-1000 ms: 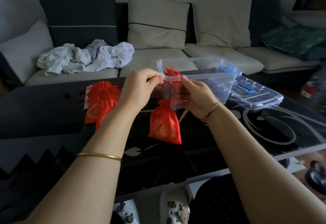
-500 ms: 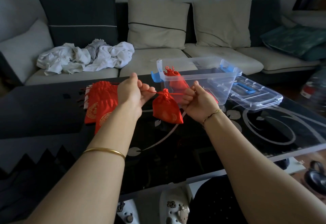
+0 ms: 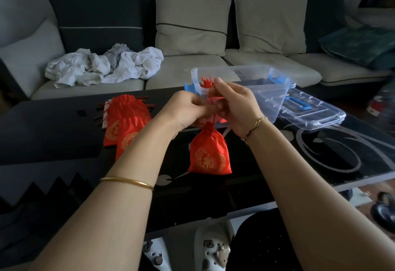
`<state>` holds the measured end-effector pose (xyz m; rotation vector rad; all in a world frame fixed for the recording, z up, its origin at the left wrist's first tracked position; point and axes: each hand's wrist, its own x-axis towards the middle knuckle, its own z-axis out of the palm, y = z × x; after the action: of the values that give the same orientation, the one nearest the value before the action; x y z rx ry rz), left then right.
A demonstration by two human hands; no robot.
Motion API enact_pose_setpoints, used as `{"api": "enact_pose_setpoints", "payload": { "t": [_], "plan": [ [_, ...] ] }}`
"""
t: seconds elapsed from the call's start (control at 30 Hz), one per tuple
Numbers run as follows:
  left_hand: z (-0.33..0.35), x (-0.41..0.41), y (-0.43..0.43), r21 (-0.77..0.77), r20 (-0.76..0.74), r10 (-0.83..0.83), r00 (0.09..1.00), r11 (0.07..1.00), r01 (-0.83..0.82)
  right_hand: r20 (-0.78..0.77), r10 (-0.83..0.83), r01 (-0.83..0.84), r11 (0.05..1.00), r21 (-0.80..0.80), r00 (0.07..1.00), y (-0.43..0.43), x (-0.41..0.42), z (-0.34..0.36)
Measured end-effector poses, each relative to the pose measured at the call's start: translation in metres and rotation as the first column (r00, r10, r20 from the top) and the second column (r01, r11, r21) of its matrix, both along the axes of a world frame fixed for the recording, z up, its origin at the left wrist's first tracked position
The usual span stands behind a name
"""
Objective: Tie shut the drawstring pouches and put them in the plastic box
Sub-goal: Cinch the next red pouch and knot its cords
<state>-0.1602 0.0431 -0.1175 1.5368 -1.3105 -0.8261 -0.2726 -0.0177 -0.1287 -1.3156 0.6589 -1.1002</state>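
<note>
A red drawstring pouch (image 3: 209,153) with a gold emblem hangs by its cinched neck over the black table. My left hand (image 3: 188,110) and my right hand (image 3: 233,106) are close together just above it, both pinching its red drawstrings. Behind my hands stands the clear plastic box (image 3: 275,91) with blue latches; another red pouch (image 3: 206,82) shows inside its near left corner. A pile of red pouches (image 3: 126,121) lies on the table to the left.
The box's clear lid (image 3: 312,112) lies flat to the right of the box. The glossy black table (image 3: 320,153) ends near my knees. A sofa with cushions and a heap of white clothes (image 3: 102,65) is behind. Slippers are on the floor below.
My hands were spread apart pulling the strings sideways; now they have come together above the pouch. The pouch hangs lower and upright.
</note>
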Motion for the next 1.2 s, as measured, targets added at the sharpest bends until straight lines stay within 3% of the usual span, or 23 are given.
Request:
{"api": "enact_pose_setpoints", "payload": {
  "t": [0.13, 0.23, 0.33, 0.47, 0.6, 0.77, 0.9, 0.97, 1.07, 1.2],
  "plan": [
    [-0.002, 0.000, -0.002, 0.006, 0.001, 0.022, 1.000, 1.000, -0.022, -0.238, -0.020, 0.029, 0.999, 0.034, 0.971, 0.002, -0.005, -0.001],
    [-0.005, 0.003, -0.005, 0.013, -0.004, 0.044, 0.999, 0.999, -0.044, -0.199, 0.054, -0.028, 0.990, 0.135, 0.978, 0.003, -0.008, -0.002],
    [-0.006, 0.003, -0.006, -0.005, -0.045, 0.088, 0.995, 0.996, -0.088, -0.168, 0.051, -0.031, 0.992, 0.119, 0.985, 0.003, -0.009, -0.002],
    [-0.007, 0.004, -0.005, -0.021, -0.087, 0.157, 0.984, 0.987, -0.160, -0.323, -0.005, -0.025, 0.996, -0.088, 0.947, 0.000, -0.014, -0.007],
    [-0.008, 0.005, -0.006, -0.010, -0.116, 0.191, 0.975, 0.981, -0.194, -0.491, -0.205, -0.030, 0.903, -0.429, 0.847, 0.003, -0.013, -0.010],
    [-0.007, 0.001, -0.007, -0.008, -0.119, 0.236, 0.964, 0.971, -0.239, -0.493, -0.342, -0.049, 0.781, -0.622, 0.800, 0.007, -0.009, -0.012],
    [-0.005, 0.002, -0.007, -0.017, -0.154, 0.244, 0.957, 0.968, -0.249, -0.547, -0.451, -0.113, 0.690, -0.715, 0.706, 0.007, -0.006, -0.010],
    [-0.003, 0.005, -0.007, -0.047, -0.124, 0.294, 0.948, 0.952, -0.301, -0.558, -0.425, -0.069, 0.749, -0.659, 0.713, 0.005, -0.005, -0.011],
    [-0.001, 0.009, -0.005, -0.159, 0.055, 0.398, 0.916, 0.909, -0.385, -0.538, -0.278, 0.042, 0.912, -0.409, 0.796, 0.000, -0.004, -0.015],
    [0.005, 0.004, 0.000, -0.265, 0.367, 0.249, 0.896, 0.951, -0.156, -0.436, -0.119, 0.079, 0.991, -0.109, 0.892, -0.002, -0.006, -0.016]
  ]
}}
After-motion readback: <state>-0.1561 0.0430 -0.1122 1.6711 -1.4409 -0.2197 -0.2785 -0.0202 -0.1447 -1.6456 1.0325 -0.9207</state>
